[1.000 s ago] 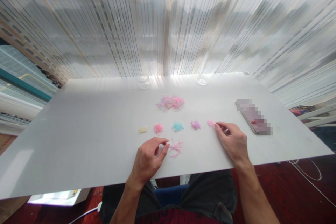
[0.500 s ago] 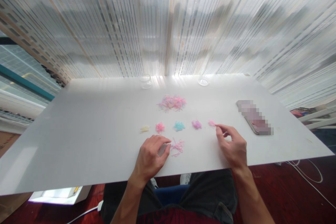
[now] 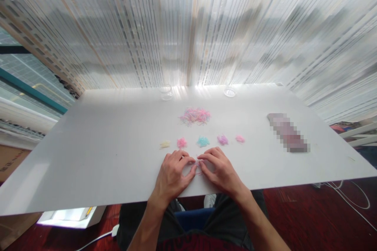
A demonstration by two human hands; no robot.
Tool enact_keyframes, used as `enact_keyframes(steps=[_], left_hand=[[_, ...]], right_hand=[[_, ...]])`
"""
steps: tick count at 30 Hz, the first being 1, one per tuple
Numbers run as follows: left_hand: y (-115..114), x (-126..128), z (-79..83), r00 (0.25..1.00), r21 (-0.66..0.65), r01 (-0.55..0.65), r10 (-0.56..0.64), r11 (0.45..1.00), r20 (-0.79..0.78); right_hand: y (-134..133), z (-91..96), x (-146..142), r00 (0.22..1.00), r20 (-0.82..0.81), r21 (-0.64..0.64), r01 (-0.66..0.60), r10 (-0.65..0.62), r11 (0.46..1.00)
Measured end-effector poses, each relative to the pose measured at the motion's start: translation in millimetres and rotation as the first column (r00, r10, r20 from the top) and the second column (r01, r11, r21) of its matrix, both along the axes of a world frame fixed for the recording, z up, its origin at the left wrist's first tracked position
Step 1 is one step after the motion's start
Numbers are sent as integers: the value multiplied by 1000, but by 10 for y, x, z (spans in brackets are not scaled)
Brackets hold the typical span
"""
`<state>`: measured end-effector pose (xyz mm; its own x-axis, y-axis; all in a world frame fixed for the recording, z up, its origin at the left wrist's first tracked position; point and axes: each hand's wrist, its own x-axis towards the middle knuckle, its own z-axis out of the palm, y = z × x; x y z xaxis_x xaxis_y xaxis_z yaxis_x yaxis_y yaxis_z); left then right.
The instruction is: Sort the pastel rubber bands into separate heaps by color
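Note:
My left hand (image 3: 173,173) and my right hand (image 3: 220,170) meet at the front of the table, thumbs and index fingers curled in towards each other. Between the fingertips lies a small bunch of thin pink strands (image 3: 199,171), mostly covered by my fingers. Both hands pinch at these strands; how many each holds is too small to make out. Beyond the hands runs a row of small piles: yellow (image 3: 165,144), bright pink (image 3: 182,142), turquoise (image 3: 203,141), purple (image 3: 223,140) and light pink (image 3: 240,139). Behind the row is a larger mixed pastel heap (image 3: 195,116).
A white table (image 3: 118,125) reaches back to a striped curtain (image 3: 188,27). At its back edge stand a clear cup (image 3: 166,93) and a clear round lid or dish (image 3: 230,92). A blurred-out flat phone-like object (image 3: 288,132) lies on the right.
My right hand has left the light pink pile and moved left to the pink strands beside my left hand. My left hand has stayed nearly in place.

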<state>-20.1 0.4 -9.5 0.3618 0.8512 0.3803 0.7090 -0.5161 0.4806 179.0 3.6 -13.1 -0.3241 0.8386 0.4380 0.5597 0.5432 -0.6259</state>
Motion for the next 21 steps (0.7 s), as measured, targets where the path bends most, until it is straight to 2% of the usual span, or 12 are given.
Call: enact_keyframes(steps=[11,21], left_hand=[[-6,-18,17,1000,-44,18,-17,999,14],[8,-17,28,998,-53,8,-5,999,61]], right_hand=[[19,-38,-1,998,61,3,-25,25,1000],[-8,-1,29,999,-53,7,-13,13,1000]])
